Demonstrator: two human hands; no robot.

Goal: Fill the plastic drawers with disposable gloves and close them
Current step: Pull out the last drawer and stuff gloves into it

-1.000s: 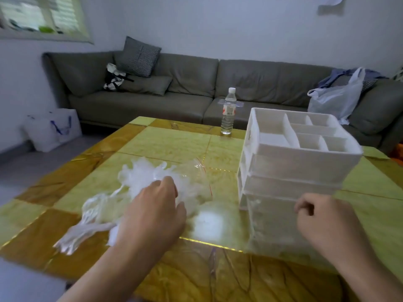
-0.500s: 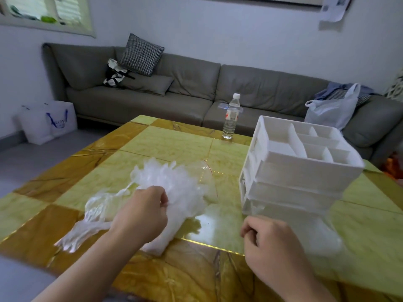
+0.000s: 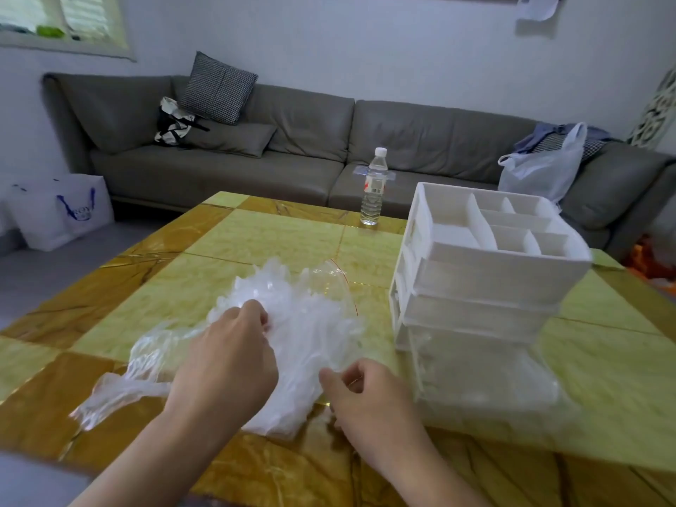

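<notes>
lying in a loose heap on the table (image 3: pixel 278 232), the gloves (image 3: pixel 303 334) sit left of the drawers (image 3: pixel 486 287), clear and crinkled, with a thin tail of them trailing off toward the near left edge. the left hand (image 3: pixel 226 364) rests on top of the heap with its fingers curled into the plastic, gripping a bunch of it. the right hand (image 3: pixel 369 397) is just beside the heap's near right edge, fingers curled and thumb tucked in; it looks to pinch a bit of the film, though the blur makes that hard to confirm. the two hands are apart, with gloves between them. the drawers stand on the right side of the table, a white unit with a divided open tray on top and drawers below. the bottom drawer is pulled out toward the near edge and looks hazy with something pale inside, too blurred to tell what. a bottle (image 3: pixel 374 188) stands upright at the far edge of the table, in front of a grey sofa (image 3: pixel 292 140).
</notes>
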